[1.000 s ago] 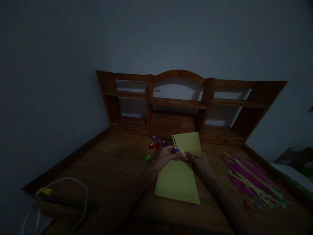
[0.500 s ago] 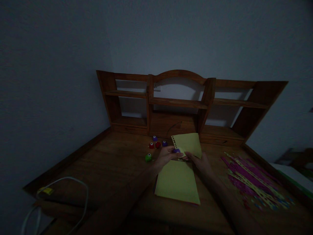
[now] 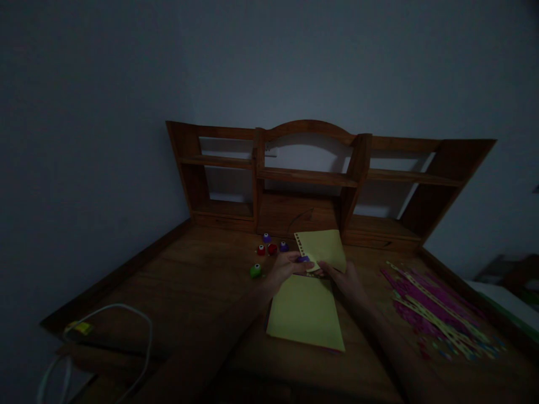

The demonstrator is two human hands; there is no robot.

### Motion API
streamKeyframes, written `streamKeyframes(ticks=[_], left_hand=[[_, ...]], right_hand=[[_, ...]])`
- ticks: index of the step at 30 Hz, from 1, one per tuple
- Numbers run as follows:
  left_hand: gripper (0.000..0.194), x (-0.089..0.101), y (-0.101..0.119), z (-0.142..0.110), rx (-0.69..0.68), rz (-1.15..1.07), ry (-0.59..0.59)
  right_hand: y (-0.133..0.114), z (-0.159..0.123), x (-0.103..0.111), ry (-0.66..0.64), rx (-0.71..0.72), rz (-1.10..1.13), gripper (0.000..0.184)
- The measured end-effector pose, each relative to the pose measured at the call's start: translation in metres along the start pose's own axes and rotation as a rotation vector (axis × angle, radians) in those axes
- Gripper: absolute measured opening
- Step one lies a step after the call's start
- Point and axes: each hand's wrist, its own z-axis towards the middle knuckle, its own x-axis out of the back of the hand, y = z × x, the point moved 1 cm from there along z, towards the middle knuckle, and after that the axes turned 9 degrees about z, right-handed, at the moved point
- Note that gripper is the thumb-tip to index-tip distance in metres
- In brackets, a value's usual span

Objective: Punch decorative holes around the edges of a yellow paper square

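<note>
My left hand (image 3: pixel 283 270) is closed around a small purple paper punch (image 3: pixel 302 259), of which only part shows between the fingers. A loose yellow sheet (image 3: pixel 323 247) with a row of holes down its left edge has its lower left corner at the punch. My right hand (image 3: pixel 343 278) pinches that sheet along its lower edge, thumb on top. Beneath both hands lies a stack of yellow paper (image 3: pixel 306 314), with darker colours peeking out at its edges. Left of my left hand stands a green punch (image 3: pixel 255 271) with a white top.
Behind it are red punches (image 3: pixel 261 251) and purple punches (image 3: pixel 266 238). Magenta and yellow strips with holes (image 3: pixel 433 303) lie heaped at the right, beside small coloured bits. A wooden shelf unit (image 3: pixel 307 178) lines the back. A white cable (image 3: pixel 149 336) loops at the front left.
The yellow sheet has shifted very slightly left and toward the punch. Both hands stay in nearly the same place and keep their holds.
</note>
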Motion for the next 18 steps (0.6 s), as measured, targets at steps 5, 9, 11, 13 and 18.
streamKeyframes(ticks=[5,9,11,13,18], left_hand=[[0.054,0.004,-0.007,0.001,0.047,-0.033,-0.055],[0.049,0.009,-0.013,0.003,0.071,0.000,-0.015],[0.046,0.011,-0.014,0.004,0.061,0.003,0.004],[0.041,0.011,-0.014,0.004,0.051,0.003,0.029],[0.039,0.013,-0.017,0.006,0.091,-0.033,0.050]], right_hand=[[0.008,0.002,0.003,0.009,0.008,-0.043,0.042],[0.009,0.003,0.005,0.000,0.006,-0.126,0.040],[0.008,0.003,0.005,-0.005,0.020,-0.143,0.038],[0.008,0.004,0.005,-0.023,0.039,-0.150,0.037],[0.014,0.006,0.005,-0.041,0.060,-0.193,0.039]])
